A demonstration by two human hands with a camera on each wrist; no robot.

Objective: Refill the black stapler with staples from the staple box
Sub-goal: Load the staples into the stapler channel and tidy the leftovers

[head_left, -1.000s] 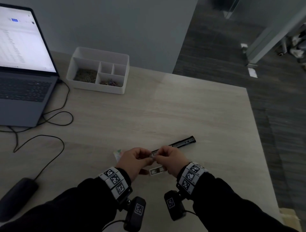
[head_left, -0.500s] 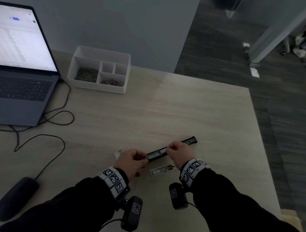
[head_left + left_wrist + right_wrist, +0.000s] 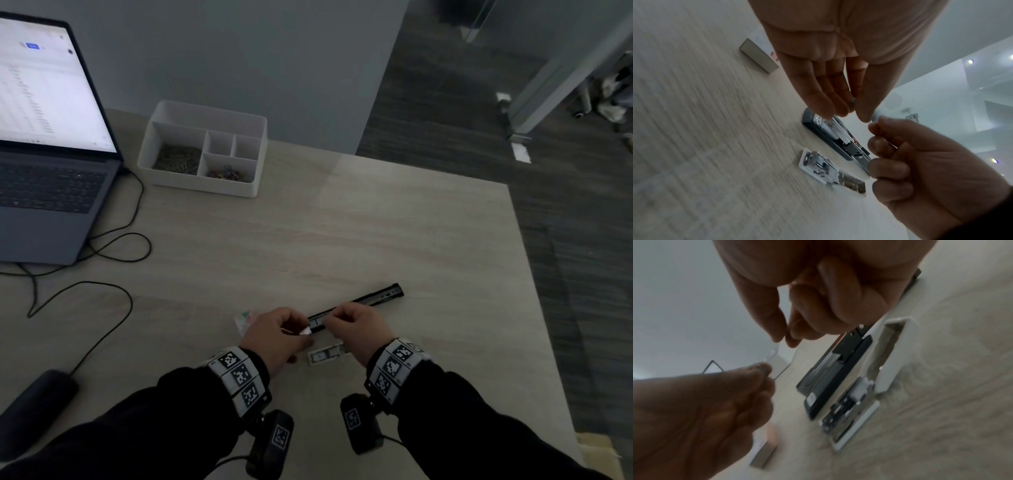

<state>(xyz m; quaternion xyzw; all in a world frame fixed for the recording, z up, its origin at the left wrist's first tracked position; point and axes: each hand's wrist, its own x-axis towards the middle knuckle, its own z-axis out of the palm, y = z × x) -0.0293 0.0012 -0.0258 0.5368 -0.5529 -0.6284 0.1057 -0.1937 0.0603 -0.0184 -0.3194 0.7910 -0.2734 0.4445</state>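
Right hand (image 3: 359, 327) back from mid-stapler toward left hand (image 3: 274, 337); both pinch small silvery strip, likely staples, above black stapler (image 3: 373, 299), open flat on pale wood table (image 3: 376, 222). Staple box (image 3: 244, 320) behind left hand.

Left wrist: stapler (image 3: 835, 138) shows metal channel; left fingers (image 3: 830, 97) straight, tips together.

Right wrist: right thumb and forefinger (image 3: 793, 335) meet; white stapler (image 3: 869, 386) beside black one.

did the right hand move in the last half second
Yes. The right hand has slid back along the black stapler, away from its far tip and toward the left hand.
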